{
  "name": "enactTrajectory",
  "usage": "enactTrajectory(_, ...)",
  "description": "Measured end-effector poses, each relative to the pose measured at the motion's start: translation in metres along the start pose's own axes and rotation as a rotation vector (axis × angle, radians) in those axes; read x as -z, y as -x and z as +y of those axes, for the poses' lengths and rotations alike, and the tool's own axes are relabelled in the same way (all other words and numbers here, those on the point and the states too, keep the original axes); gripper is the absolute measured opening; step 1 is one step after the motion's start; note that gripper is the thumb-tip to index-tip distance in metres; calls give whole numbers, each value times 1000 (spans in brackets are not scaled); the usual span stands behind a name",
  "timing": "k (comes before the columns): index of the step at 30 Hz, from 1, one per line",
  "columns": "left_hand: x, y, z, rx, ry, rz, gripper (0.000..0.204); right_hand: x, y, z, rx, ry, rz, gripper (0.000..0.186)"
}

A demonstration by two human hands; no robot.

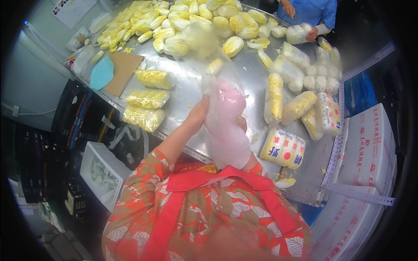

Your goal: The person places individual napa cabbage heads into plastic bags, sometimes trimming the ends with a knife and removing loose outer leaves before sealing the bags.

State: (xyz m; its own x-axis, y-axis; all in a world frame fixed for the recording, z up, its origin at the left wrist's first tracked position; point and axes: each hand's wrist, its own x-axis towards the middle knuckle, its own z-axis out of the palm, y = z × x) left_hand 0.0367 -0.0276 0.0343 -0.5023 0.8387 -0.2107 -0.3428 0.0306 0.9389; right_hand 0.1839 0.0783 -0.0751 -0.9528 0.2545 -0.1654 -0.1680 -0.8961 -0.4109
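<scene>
A long clear plastic bag (227, 141) with a blurred pink area near its middle stretches up from my chest over the metal table (183, 80). My left hand (200, 112) is closed on the bag's left side. On its other side my right hand (241, 123) grips the bag, mostly hidden behind the plastic; only part of the fingers shows. Past the bag's far end lies a big heap of yellow-white napa cabbages (178, 21). One small cabbage (214, 66) shows at the bag's far part, and another cabbage (233, 46) lies just beyond.
Three bagged cabbage packs (148, 99) lie at left, near brown cardboard (126, 71) and a blue-green sheet (102, 72). Several filled bags (300, 106) crowd the right. A co-worker in blue (311, 13) handles a pack at far right. White boxes (365, 148) stand beyond the right edge.
</scene>
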Motion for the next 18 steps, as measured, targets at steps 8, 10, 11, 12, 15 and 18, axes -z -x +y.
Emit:
enactTrajectory(8,-11,25,43,-165,54,333,82,-91,-37,-36,348,600,15,95)
enactTrajectory(10,-10,21,34,-166,110,228,84,-113,-34,-32,533,669,-40,95)
enactTrajectory(11,-9,17,24,-142,125,120,88,-124,-32,-33,626,700,-65,95)
enactTrajectory(12,-16,20,17,-130,173,77,89,-138,-26,-40,572,753,-49,90)
enactTrajectory(15,-29,36,10,24,307,39,80,-122,-39,-40,761,1034,10,83)
enactTrajectory(18,-30,37,5,-14,200,185,72,-114,-31,-34,595,1151,249,77)
